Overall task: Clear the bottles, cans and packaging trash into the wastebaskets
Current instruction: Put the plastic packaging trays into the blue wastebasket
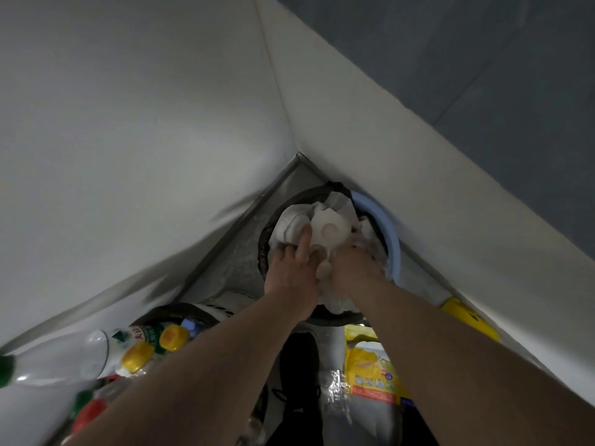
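In the room's corner stands a wastebasket [264, 249] with a dark liner and a pale blue rim [395, 239], heaped with white packaging trash. On top lies a white moulded packaging piece [330, 230] with round dimples. My left hand [289, 275] grips its near left edge, the thumb laid flat across it. My right hand [355, 268] is on the near right side, its fingers sunk out of sight among the crumpled white wrapping [370, 236]. Both forearms reach over the basket from below.
A second basket [193, 312] at lower left holds clear bottles with yellow caps [174, 338]. More bottles with green and red caps lie nearer. Yellow packaging [370, 365] and clear film [335, 391] lie at lower right, a yellow object [467, 317] by the right wall. White walls close in on both sides.
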Demonstrator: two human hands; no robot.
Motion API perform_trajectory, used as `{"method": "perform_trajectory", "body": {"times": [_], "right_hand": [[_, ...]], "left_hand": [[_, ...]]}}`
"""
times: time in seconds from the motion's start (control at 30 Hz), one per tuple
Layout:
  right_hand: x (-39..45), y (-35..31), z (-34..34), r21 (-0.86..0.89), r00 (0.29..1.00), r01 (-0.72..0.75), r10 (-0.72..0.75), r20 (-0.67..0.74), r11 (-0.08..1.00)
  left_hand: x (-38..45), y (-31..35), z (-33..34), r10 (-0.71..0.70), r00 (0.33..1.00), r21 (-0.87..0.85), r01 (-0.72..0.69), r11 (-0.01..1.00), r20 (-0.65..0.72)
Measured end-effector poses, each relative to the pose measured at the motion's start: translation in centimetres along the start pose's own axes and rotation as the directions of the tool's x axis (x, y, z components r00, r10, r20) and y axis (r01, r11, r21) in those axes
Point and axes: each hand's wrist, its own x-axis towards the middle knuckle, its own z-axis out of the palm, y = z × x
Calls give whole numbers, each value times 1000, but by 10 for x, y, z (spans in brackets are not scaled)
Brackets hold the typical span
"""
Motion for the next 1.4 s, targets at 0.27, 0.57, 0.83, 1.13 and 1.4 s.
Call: {"method": "perform_trajectory", "body": {"times": [0.27,0.57,0.83,1.13,1.4], "right_hand": [[-108,45,-16,-95,857,451,-460,-230,887],[-123,65,-14,-119,876,392,-409,-256,912],[-166,62,-23,8,867,416,-394,-306,909],[-272,153,-29,-78,950,258,-267,-160,963],[-344,252,-14,-213,977,202,-213,-31,956]], "left_hand": [[2,-2,-14,17,994,-23,-14,1000,111],[-52,-8,-47,87,992,-154,-99,983,-86],[-105,-11,-55,29,986,-232,-67,970,-167],[-201,42,-66,-20,988,-370,-37,928,-151],[-288,124,-46,-125,990,-376,138,916,59]]}}
